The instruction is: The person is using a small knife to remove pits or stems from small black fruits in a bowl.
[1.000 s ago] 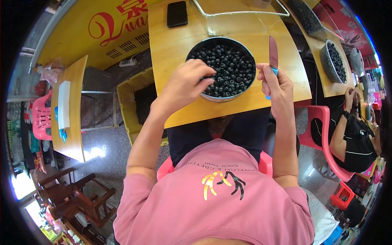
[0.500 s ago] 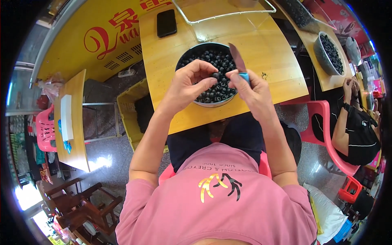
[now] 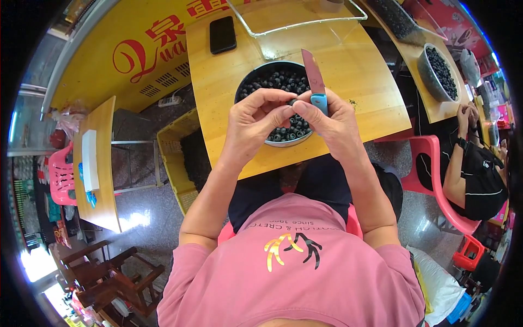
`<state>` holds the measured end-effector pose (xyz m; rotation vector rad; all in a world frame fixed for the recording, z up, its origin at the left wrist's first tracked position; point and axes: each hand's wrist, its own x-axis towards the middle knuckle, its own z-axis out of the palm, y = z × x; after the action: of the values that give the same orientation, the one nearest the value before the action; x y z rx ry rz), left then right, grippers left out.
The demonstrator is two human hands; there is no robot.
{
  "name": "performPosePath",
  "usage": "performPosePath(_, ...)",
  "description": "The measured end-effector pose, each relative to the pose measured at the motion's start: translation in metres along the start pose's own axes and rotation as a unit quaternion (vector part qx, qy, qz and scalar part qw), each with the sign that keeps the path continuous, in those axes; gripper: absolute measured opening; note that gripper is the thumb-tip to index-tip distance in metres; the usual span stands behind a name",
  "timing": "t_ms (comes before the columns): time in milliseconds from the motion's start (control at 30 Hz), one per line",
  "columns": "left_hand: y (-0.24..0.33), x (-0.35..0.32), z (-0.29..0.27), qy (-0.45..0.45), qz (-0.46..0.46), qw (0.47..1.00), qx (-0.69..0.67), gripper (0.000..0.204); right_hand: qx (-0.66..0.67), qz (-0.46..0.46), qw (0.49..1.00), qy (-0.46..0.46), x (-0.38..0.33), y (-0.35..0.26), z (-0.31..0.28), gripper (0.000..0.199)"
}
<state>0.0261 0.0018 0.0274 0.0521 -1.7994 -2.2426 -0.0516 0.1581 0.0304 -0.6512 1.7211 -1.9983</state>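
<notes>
My left hand [image 3: 255, 121] and my right hand [image 3: 329, 119] meet fingertip to fingertip over a metal bowl [image 3: 248, 83] full of small dark round fruits [image 3: 278, 82]. A knife [image 3: 315, 80] with a blue handle is gripped in my right hand, its blade pointing up and away. One small dark fruit [image 3: 292, 102] is pinched between the fingers of both hands, mostly hidden by them. The bowl stands on a wooden table [image 3: 218, 92] in front of me.
A black phone [image 3: 223, 34] lies at the table's far left. A clear tray [image 3: 294, 16] sits beyond the bowl. A yellow crate [image 3: 170, 158] stands left of my knees. At the right, another person [image 3: 476, 163] sits at a table with a second bowl [image 3: 438, 71] of dark fruits.
My left hand lifted out of the bowl and came together with my right hand. The knife hand moved left to meet it above the bowl's near side.
</notes>
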Motion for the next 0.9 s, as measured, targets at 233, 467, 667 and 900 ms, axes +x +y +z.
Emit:
performPosePath(233, -0.003, -0.003, -0.003, 0.011, -0.014, 1.000, 0.003, 0.020, 0.034, 0.010, 0.999, -0.012, 0.003, -0.003, -0.003, 0.018)
performPosePath(467, -0.012, -0.004, -0.005, 0.030, -0.017, 0.999, -0.019, 0.021, -0.023, -0.020, 1.000, -0.006, 0.004, 0.000, 0.003, 0.017)
performPosePath(667, -0.015, -0.005, -0.007, 0.040, -0.011, 0.999, -0.015, 0.019, -0.025, 0.005, 0.999, -0.023, 0.004, -0.006, 0.003, 0.016)
performPosePath(900, -0.020, -0.007, -0.007, 0.052, -0.018, 0.994, -0.093, 0.018, -0.105, -0.026, 0.994, -0.012, 0.003, 0.001, 0.002, 0.016)
